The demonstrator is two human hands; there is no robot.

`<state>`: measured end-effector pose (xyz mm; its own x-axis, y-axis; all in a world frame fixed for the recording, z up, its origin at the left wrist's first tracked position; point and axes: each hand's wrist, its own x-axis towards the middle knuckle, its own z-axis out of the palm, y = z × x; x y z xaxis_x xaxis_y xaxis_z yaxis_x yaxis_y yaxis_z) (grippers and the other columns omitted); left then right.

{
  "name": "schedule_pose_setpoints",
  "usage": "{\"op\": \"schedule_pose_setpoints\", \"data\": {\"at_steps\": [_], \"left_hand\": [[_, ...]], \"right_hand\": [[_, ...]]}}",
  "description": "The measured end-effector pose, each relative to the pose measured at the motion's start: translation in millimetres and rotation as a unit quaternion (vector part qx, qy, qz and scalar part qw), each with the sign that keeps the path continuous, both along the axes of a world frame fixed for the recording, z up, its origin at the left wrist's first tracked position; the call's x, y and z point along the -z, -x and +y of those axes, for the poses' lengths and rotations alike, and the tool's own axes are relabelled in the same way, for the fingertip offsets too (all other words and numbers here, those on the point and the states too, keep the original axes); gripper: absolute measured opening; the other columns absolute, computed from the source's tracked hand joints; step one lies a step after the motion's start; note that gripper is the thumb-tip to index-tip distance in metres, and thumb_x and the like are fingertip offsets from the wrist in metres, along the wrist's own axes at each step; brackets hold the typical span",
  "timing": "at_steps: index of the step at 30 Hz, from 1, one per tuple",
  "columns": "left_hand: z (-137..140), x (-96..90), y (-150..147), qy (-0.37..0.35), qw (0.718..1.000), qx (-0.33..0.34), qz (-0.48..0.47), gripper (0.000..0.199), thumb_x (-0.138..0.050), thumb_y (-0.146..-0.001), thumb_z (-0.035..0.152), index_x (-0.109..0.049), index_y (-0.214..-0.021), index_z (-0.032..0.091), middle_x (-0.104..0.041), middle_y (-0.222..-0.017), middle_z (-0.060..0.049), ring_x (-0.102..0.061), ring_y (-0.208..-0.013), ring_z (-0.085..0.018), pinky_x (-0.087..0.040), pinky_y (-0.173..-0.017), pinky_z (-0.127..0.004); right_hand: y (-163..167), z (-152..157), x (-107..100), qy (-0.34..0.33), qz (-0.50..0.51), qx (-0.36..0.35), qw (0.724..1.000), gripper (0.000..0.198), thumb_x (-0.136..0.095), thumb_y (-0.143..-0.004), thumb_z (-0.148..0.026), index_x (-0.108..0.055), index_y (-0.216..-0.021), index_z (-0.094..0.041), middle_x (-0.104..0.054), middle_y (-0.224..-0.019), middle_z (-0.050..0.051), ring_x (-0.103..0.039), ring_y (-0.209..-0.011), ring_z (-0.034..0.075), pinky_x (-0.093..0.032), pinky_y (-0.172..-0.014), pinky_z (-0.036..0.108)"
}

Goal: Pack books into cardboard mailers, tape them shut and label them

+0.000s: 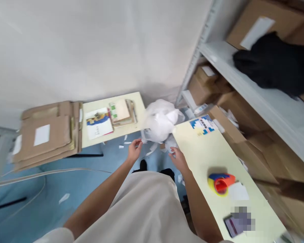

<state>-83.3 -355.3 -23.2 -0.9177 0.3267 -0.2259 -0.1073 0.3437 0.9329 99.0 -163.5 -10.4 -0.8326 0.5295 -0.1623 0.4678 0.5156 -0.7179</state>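
Note:
A white translucent plastic bag (158,123) puffs out in the gap between the two tables, in front of my body. My left hand (134,151) pinches its near left edge between thumb and fingers. At the bag's near right side is my right hand (177,159), its fingers curled at the thin plastic. The fingertips there are slightly blurred. What lies inside the bag cannot be made out.
Flattened cardboard boxes (52,131), a booklet (98,123) and stacked pads (121,110) lie left. The right table (200,148) bears a printed card (203,125), an orange-and-yellow tape dispenser (221,184) and a phone (234,226). Shelving (253,81) holds boxes. Paper scraps litter the blue floor (91,192).

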Motion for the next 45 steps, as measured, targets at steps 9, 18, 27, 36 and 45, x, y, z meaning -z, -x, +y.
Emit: {"op": "schedule_pose_setpoints", "data": {"at_steps": [9, 18, 27, 36, 45], "left_hand": [[-120.4, 22.0, 34.5, -0.051, 0.979, -0.194, -0.047, 0.042, -0.065, -0.071, 0.051, -0.064, -0.091, 0.015, -0.067, -0.082, -0.007, -0.064, -0.077, -0.020, -0.051, -0.076, -0.036], [-141.9, 18.4, 43.7, -0.050, 0.949, -0.305, -0.068, 0.046, -0.069, -0.063, 0.056, -0.065, -0.086, 0.016, -0.067, -0.075, -0.005, -0.063, -0.067, -0.018, -0.053, -0.070, -0.036], [-180.5, 6.4, 56.1, -0.028, 0.915, -0.395, -0.080, 0.049, -0.070, -0.062, 0.056, -0.065, -0.089, 0.016, -0.068, -0.076, -0.005, -0.063, -0.067, -0.017, -0.052, -0.070, -0.034], [-246.4, 17.6, 115.6, -0.024, 0.907, -0.414, -0.077, 0.045, -0.066, -0.066, 0.056, -0.063, -0.088, 0.017, -0.065, -0.075, -0.005, -0.062, -0.067, -0.017, -0.050, -0.063, -0.031], [-231.2, 15.5, 198.0, -0.011, 0.981, -0.177, -0.076, 0.031, -0.061, -0.073, 0.042, -0.064, -0.091, 0.016, -0.066, -0.080, -0.005, -0.060, -0.071, -0.017, -0.048, -0.066, -0.031]], "right_hand": [[120.1, -58.6, -17.0, 0.002, 0.027, -0.204, 0.979, 0.029, -0.051, -0.086, -0.024, -0.061, -0.112, -0.019, -0.067, -0.101, 0.008, -0.065, -0.078, 0.018, -0.052, -0.082, 0.039], [198.3, -96.0, -8.2, 0.054, -0.003, -0.352, 0.934, 0.026, -0.052, -0.085, -0.021, -0.062, -0.110, -0.020, -0.066, -0.100, 0.008, -0.065, -0.077, 0.017, -0.053, -0.082, 0.038], [267.4, -143.2, -6.1, 0.071, -0.038, -0.480, 0.873, 0.025, -0.056, -0.084, -0.018, -0.064, -0.107, -0.018, -0.066, -0.099, 0.008, -0.065, -0.077, 0.016, -0.052, -0.081, 0.035], [331.7, -215.4, 16.1, 0.085, -0.067, -0.494, 0.863, 0.025, -0.061, -0.082, -0.019, -0.065, -0.107, -0.019, -0.069, -0.098, 0.007, -0.067, -0.077, 0.017, -0.053, -0.077, 0.033], [327.5, -233.4, 2.6, 0.084, -0.012, -0.283, 0.955, 0.024, -0.051, -0.085, -0.021, -0.066, -0.104, -0.018, -0.070, -0.094, 0.007, -0.065, -0.079, 0.017, -0.052, -0.080, 0.034]]}}
